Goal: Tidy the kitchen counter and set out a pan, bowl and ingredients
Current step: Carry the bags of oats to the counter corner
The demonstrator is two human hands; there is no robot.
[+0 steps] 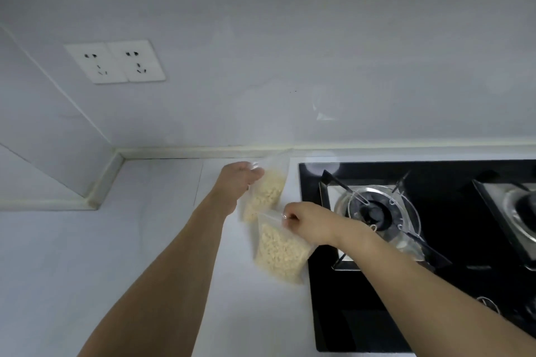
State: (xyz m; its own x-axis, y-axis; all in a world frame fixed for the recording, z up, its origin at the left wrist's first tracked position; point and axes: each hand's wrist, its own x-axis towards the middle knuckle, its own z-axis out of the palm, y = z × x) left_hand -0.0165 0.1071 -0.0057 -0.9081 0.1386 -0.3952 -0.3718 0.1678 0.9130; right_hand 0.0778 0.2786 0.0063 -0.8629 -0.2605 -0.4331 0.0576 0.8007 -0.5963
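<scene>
Two clear bags of pale yellow pieces sit mid-frame over the white tabletop (87, 240), just left of the black stove (348, 313). The left hand (236, 180) pinches the top of the far bag (268, 191) with curled fingers. The right hand (307, 224) grips the top edge of the near bag (278, 249), lower in the frame.

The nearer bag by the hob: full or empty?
Partly full. The nearer bag shows pale yellow pieces filling its lower part, its clear top empty where the right hand pinches it.
</scene>
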